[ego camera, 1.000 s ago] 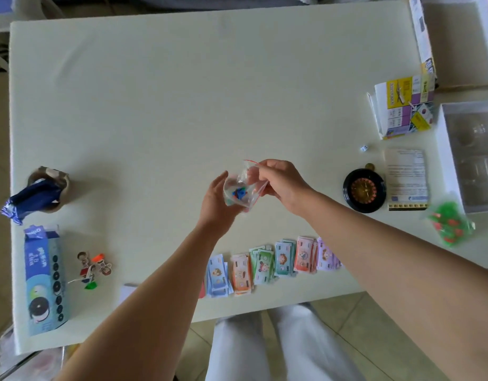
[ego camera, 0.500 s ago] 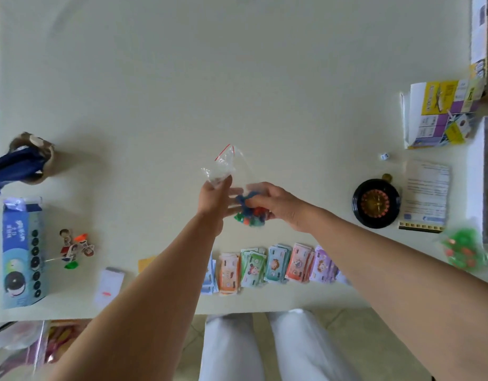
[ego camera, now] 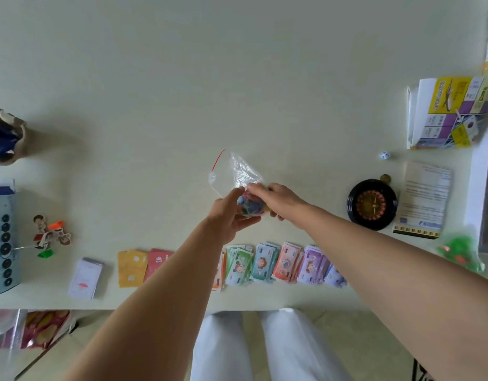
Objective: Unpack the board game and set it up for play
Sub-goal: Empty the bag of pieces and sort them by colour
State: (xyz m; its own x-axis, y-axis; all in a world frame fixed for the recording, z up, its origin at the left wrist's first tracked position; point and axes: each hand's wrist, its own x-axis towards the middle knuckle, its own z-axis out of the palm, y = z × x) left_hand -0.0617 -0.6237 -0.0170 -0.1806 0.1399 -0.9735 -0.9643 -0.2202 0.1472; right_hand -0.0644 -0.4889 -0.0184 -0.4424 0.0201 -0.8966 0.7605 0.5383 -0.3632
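Note:
Over the middle of the white table (ego camera: 237, 78) I hold a small clear zip bag (ego camera: 233, 171) with a red seal strip. My left hand (ego camera: 229, 215) grips its lower edge from the left. My right hand (ego camera: 278, 199) pinches the bag from the right, around a clump of small coloured game pieces (ego camera: 249, 206) inside it. The bag's open mouth points away from me. Stacks of paper play money (ego camera: 275, 264) lie in a row near the front edge, partly hidden by my left forearm. The folded game board (ego camera: 451, 114) lies at the right.
A black roulette spinner (ego camera: 372, 204), a rules sheet (ego camera: 424, 199), a white die (ego camera: 385, 155) and a green bag of pieces (ego camera: 460, 253) lie at the right. Card decks (ego camera: 131, 268), cardboard pawns (ego camera: 49, 235) and a blue carton (ego camera: 2, 237) sit at the left.
The view has shifted closer to the table. The bag has turned so its mouth points away, and my right hand has moved from its top down to the coloured pieces.

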